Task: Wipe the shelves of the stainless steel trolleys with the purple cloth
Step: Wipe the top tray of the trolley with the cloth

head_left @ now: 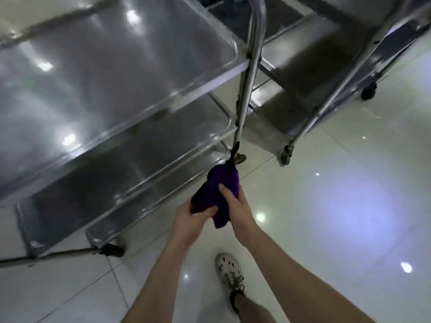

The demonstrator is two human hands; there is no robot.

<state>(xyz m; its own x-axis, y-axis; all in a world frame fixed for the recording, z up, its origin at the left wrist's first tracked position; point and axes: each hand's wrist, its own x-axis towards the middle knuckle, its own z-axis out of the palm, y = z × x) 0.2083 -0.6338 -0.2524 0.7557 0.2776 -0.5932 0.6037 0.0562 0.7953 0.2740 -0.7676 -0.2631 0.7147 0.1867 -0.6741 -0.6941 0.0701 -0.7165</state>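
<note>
- The cloth (225,180), deep purple, soft and nappy, is bunched into a thick wad. It is held in the air just below the middle of the view, off every shelf.
- The left hand (193,222) grips its lower end from 7 o'clock, with the thumb laid across the front and the fingers curled out of sight beneath.
- The right hand (238,206) grips it from 5 o'clock, thumb pressed into the fabric and fingers wrapped round the back.
- Both forearms are bare and reach up from the 6 o'clock edge, converging on the cloth.
- At 10 o'clock of the cloth stands the trolley (112,73). Its three stacked steel shelves are brushed and glossy, with rounded corners and raised rims.
- Its round tubular post (250,66) runs down to the cloth's top. I cannot tell whether they touch.
- A dark caster (112,250) sits at 8 o'clock.
- A second trolley (300,73), the same steel, stands at 1 o'clock.
- The floor (349,194) is pale, shiny tile.
- A perforated white shoe (227,269) is at 6 o'clock.
</note>
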